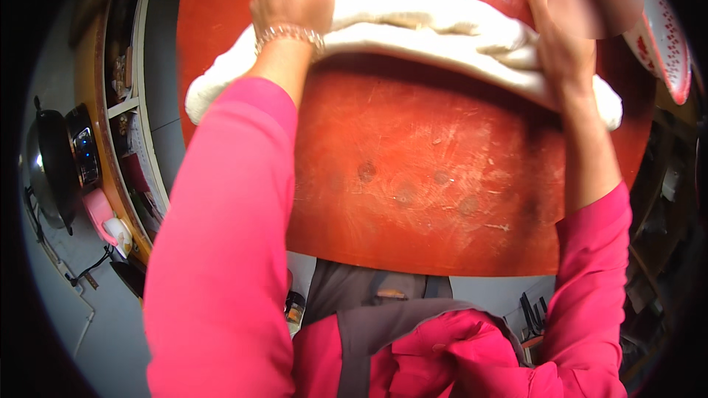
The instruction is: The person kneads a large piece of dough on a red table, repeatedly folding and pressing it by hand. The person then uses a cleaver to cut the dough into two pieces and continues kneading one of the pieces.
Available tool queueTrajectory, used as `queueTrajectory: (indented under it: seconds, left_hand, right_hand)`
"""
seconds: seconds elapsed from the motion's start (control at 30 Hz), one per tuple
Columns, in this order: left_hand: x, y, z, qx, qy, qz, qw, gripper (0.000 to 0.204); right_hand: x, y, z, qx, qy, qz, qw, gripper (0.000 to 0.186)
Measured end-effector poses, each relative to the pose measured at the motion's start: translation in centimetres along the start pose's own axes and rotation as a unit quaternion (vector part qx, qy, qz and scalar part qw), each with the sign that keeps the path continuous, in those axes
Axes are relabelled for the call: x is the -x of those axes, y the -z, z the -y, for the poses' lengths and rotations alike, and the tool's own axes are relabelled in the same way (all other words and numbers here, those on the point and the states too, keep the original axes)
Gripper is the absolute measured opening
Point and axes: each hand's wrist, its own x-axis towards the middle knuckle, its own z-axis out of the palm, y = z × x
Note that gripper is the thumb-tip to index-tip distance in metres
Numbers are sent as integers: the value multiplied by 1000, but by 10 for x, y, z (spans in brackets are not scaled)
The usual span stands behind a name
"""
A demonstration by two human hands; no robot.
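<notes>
A long, thick white towel-like cloth [413, 15] lies bunched in a curve across a red table [413, 177]. Its rounded ends show at the left and right, and creases gather near the right end. Closed in a fist, my left hand [295, 1] is on the cloth's left part at its far edge, a bracelet around the wrist. My right hand [568, 48] lies across the right part, touching the cloth. One of its digits points away from me; a blurred round patch hides the other fingers.
A white basin-like dish [670, 48] with a red pattern stands at the table's right edge. Left of the table are open shelves [125, 110] and a counter bearing a dark wok [48, 166], a black cooker panel [85, 146] and a pink container [99, 214].
</notes>
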Motion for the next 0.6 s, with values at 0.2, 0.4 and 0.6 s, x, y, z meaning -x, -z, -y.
queueTrajectory:
  seconds: [0.2, 0.4, 0.6]
  left_hand:
    - [-38, -7, 7, -173, -86, 87, 977, 37]
    - [1, 64, 10, -132, -128, 303, 935, 38]
    - [112, 53, 29, -22, -95, -120, 988, 12]
  right_hand:
    - [-43, 30, 26, 78, -136, 123, 980, 32]
    - [70, 47, 93, 230, 53, 166, 958, 28]
    - [143, 41, 120, 215, 96, 18, 972, 39]
